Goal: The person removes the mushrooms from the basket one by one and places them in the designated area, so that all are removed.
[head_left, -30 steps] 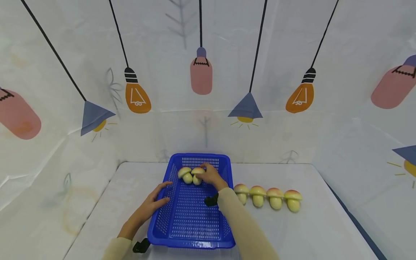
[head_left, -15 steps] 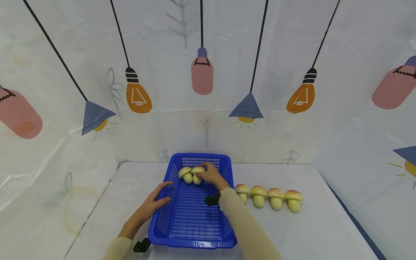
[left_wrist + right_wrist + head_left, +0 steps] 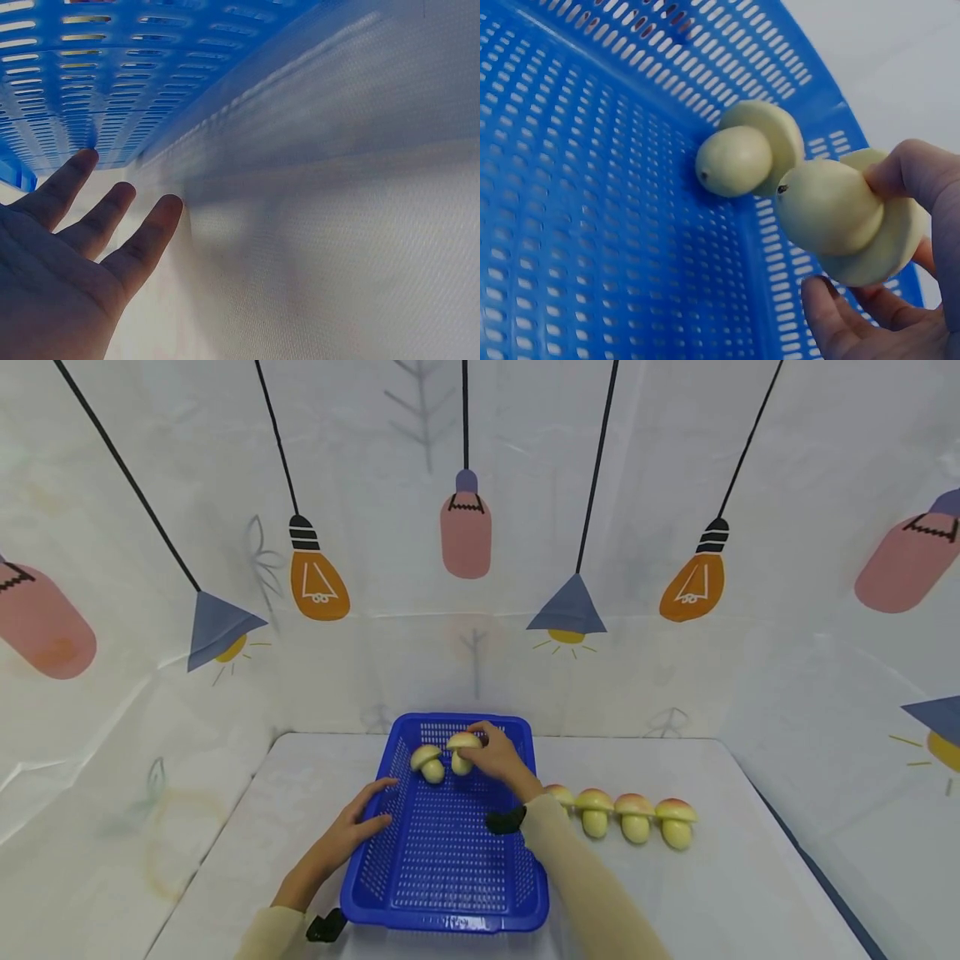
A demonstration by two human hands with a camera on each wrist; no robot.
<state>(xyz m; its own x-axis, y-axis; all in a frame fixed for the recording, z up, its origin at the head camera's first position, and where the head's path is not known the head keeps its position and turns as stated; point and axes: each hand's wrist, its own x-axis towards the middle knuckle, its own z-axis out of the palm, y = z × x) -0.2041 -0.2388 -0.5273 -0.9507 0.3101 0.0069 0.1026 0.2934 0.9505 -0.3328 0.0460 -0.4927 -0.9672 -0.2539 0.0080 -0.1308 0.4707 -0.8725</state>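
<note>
A blue perforated plastic basket (image 3: 442,922) stands on the white table. Toward its far end my right hand (image 3: 501,758) grips a toy mushroom (image 3: 463,752) by its cap; in the right wrist view the thumb lies across the held mushroom (image 3: 832,206) and the fingers curl beneath it. Beside it, in the basket's far left corner, leans a second mushroom (image 3: 428,764), pale stem and reddish-yellow cap. My left hand (image 3: 347,835) rests at the basket's left side, fingers spread. In the left wrist view its fingertips (image 3: 84,159) reach the slotted wall.
Right of the basket, several more mushrooms (image 3: 636,818) stand in a row on the table (image 3: 720,893), the nearest partly behind the right sleeve (image 3: 581,868). A white wall sheet (image 3: 390,668) printed with lamps rises behind the table.
My right hand has lifted its mushroom slightly and shifted it right, away from the one in the corner. The left hand stays where it was.
</note>
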